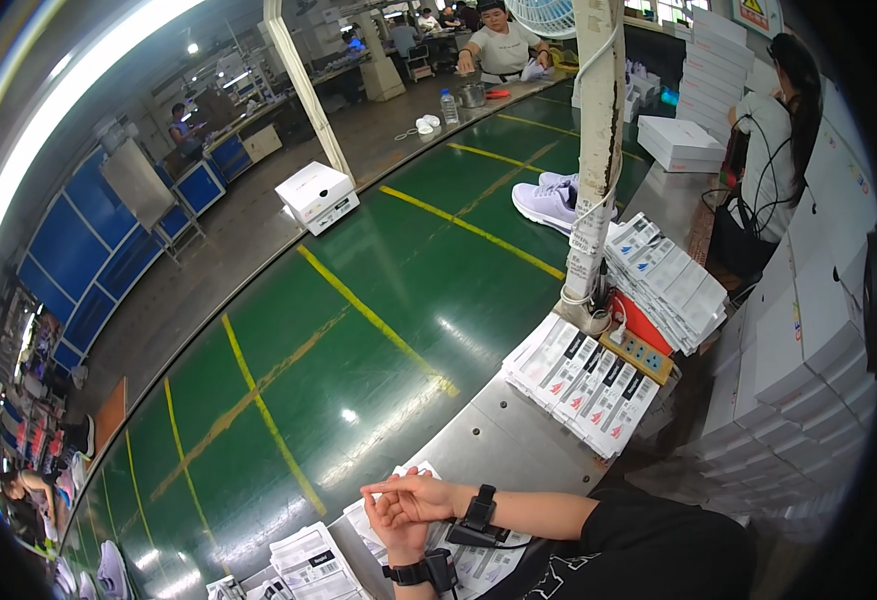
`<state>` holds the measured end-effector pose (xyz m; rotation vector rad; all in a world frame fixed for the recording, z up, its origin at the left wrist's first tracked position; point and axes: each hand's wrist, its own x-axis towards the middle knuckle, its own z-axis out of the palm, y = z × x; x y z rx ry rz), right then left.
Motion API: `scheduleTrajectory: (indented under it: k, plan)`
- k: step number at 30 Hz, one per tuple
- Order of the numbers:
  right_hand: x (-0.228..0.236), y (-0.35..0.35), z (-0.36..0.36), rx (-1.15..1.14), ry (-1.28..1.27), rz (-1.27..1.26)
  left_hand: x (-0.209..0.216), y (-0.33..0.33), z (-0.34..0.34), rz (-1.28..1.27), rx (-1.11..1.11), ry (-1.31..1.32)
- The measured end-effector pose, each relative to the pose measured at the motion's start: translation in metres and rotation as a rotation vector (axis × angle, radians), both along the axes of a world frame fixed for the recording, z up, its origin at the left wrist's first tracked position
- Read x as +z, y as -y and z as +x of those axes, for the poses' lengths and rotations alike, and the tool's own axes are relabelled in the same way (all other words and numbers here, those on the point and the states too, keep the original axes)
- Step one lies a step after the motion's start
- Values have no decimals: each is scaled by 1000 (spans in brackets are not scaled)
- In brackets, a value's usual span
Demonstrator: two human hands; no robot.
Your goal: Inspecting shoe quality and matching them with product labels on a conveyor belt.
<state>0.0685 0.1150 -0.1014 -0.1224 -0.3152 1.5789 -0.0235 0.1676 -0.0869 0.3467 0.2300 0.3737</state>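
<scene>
My right hand [417,497] reaches in from the right, and my left hand [399,535] comes up from the lower edge. They meet above the near metal edge of the bench, fingertips together, the fingers bent and partly overlapping. Whatever the fingertips may hold is too small or hidden to make out. Beneath and beside the hands lie white printed label sheets [484,572], partly covered by the wrists. Just left of them is a stack of similar printed sheets [314,565]. Both wrists wear black straps with small devices.
A green conveyor belt [309,350] with yellow lines runs past. Right of my hands are label stacks [579,385], a power strip [639,355] and a pillar [599,150]. Lilac sneakers [547,202] and a white shoebox [317,197] stand farther off. Co-workers sit across and at right.
</scene>
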Motion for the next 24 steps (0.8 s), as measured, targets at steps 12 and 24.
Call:
scheduleTrajectory:
  k: [12, 24]
  plan:
    - [2, 0, 1, 13, 21, 0, 2, 1, 0, 27, 4, -2]
    - [8, 1, 0, 3, 26, -25, 3, 1, 0, 67, 15, 6]
